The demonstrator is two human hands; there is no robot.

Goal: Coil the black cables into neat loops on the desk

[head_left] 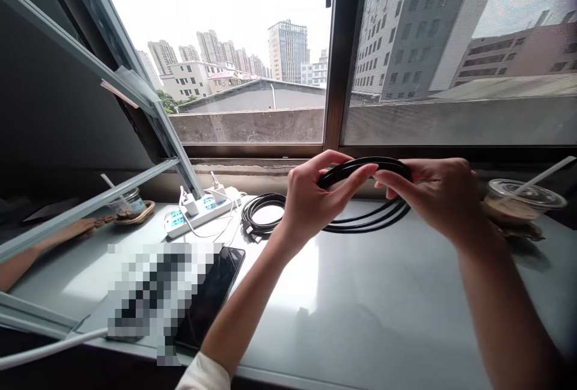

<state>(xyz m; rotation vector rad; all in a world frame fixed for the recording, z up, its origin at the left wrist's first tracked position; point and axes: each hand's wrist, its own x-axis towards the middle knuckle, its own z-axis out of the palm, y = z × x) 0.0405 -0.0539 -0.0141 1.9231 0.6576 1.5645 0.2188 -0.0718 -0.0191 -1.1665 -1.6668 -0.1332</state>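
A looped black cable point(367, 228) is held up above the white table point(360, 318). My left hand point(318, 195) grips the left part of its bundled strands between thumb and fingers. On the right side of the same bundle, my right hand point(435, 191) is closed, its thumb lying along the strands and pointing at the left thumb. Lower loops hang down between and below the hands. Just left of my left hand, a second coiled black cable point(247, 216) lies on the table with its plug ends showing.
A white power strip point(202, 210) with plugs stands at the back left, near a black phone point(211, 294) and a pixelated area. A lidded cup point(518, 201) is at the right. Another person's hand point(76, 231) rests beyond a metal frame point(135, 95).
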